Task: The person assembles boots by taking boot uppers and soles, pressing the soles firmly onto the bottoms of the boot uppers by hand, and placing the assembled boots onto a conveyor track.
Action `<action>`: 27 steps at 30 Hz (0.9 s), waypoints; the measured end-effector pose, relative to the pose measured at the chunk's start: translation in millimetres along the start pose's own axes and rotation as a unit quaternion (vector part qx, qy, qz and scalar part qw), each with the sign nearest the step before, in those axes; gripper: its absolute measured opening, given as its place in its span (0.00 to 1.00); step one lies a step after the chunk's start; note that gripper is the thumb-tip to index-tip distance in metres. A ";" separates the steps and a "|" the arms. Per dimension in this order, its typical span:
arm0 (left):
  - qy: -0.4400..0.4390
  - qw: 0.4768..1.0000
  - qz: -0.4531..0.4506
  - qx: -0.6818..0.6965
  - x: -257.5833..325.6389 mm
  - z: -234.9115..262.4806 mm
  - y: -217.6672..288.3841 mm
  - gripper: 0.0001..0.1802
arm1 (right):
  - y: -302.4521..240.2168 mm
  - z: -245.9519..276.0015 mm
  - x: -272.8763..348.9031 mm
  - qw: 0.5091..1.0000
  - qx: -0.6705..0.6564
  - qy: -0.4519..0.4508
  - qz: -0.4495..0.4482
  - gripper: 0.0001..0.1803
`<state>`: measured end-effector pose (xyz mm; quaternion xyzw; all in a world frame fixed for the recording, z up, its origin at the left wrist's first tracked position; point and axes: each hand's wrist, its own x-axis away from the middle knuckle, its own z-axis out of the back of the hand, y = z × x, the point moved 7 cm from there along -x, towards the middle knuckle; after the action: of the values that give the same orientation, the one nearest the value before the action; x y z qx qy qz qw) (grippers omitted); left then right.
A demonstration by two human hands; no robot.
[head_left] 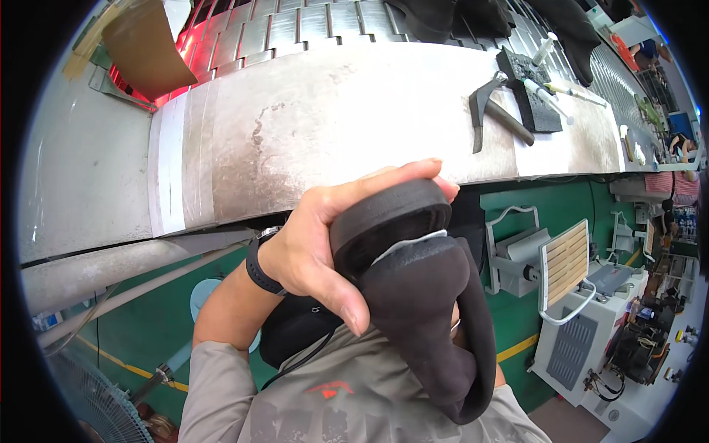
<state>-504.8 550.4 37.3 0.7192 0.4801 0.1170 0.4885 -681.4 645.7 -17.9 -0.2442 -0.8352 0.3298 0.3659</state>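
Close to me a dark shoe upper (413,288) is tilted, with its thick black sole (395,218) partly parted from it at the upper end. A pale edge shows in the gap between them. My left hand (314,240) is closed round that end of the sole, the thumb on the near side and the fingers over the top. The sole's long strip (480,332) runs down the right side of the upper. My right hand is hidden behind the shoe; only a sliver of skin shows beside it.
A worn pale bench (317,118) lies ahead, with a hammer (502,114) and a black block (535,103) holding syringe-like tools. Behind runs a metal slat conveyor (295,26) carrying dark pieces. A wooden-slatted seat (565,266) and a white machine (576,354) are at right, a fan (96,399) lower left.
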 end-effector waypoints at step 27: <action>-0.048 0.993 -0.063 -0.093 1.5 -1.8 -1.0 0.69 | 7.0 0.5 1.5 0.998 -0.041 0.002 -0.054 0.18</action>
<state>-505.8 552.7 37.0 0.6438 0.4874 0.0950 0.5821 -681.5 651.1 -22.6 -0.2141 -0.8594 0.2747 0.3742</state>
